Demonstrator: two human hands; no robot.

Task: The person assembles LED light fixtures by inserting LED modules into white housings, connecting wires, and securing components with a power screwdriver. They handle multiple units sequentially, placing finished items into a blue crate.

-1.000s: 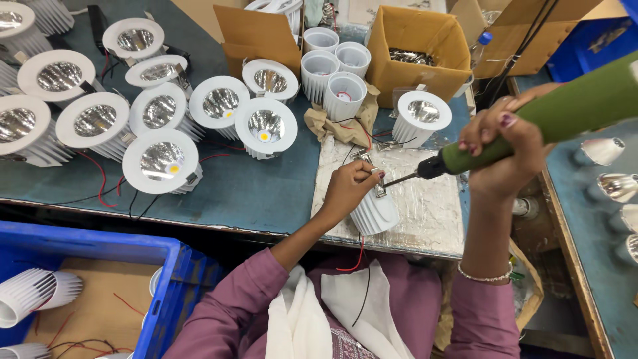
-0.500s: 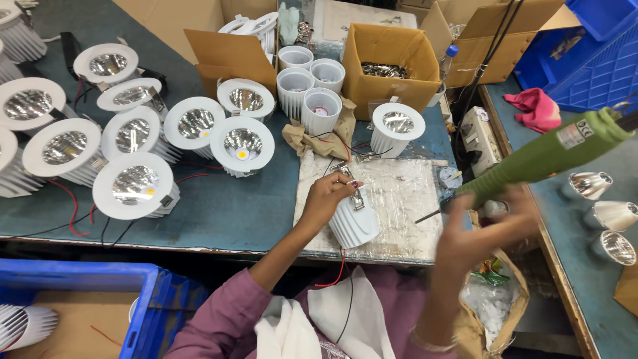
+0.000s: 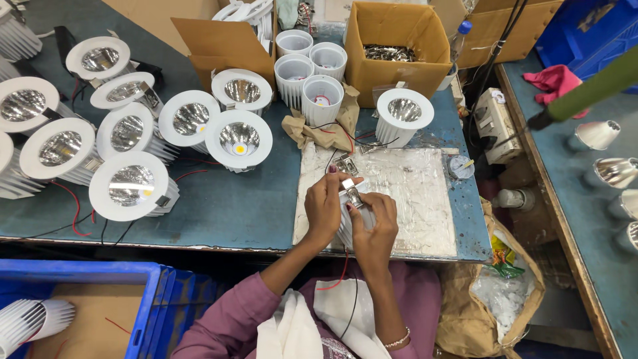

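Both hands meet over the near edge of the blue-green counter [image 3: 232, 206], on a sheet of crinkled clear plastic [image 3: 412, 199]. The left hand [image 3: 323, 207] and the right hand [image 3: 373, 223] close around a white ribbed lamp housing [image 3: 347, 229] standing upright between them, fingertips pinching a small metal spring clip [image 3: 352, 193] at its top. Neither hand is nearer; the clip lies just above both.

Beyond, an open brown cardboard box [image 3: 397, 41] holds a heap of metal clips. Three white round housings [image 3: 309, 73] stand empty beside it.
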